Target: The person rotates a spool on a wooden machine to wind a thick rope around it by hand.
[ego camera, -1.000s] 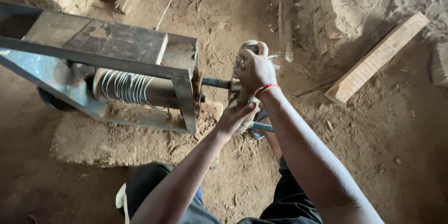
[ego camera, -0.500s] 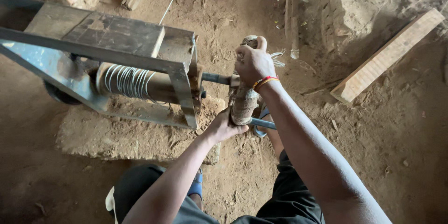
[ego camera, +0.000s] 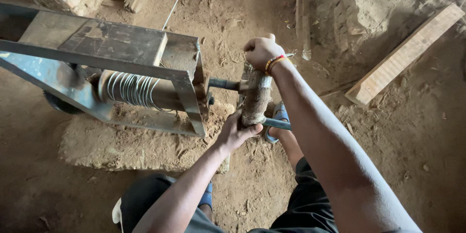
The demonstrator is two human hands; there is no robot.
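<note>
**Both hands closed on the crank of a wire winder**

We saw two bare arms reaching down over a dirt floor toward a worn, rough-surfaced crank handle (ego camera: 256,98) that stood nearly upright at the right end of a grey steel frame (ego camera: 104,43). The right hand (ego camera: 261,51), with an orange and yellow band at its wrist, was curled into a fist around the top of that handle. The left hand (ego camera: 235,131) gripped the lower end, fingers wrapped about it and the thumb pressed against its side. A thin metal bar (ego camera: 277,124) stuck out to the right from beneath the left hand.

A short dark axle (ego camera: 224,84) ran from the handle through the frame's upright plate to a drum wound with bright coils of wire (ego camera: 131,89). A single strand of wire (ego camera: 177,0) led away toward the top of the view. The frame rested on a pale slab of stone (ego camera: 131,140).

To the right, well apart from the hands, a light wooden plank (ego camera: 405,53) lay slantwise on the earth. A blue sandal (ego camera: 279,114) showed just behind the handle.
</note>
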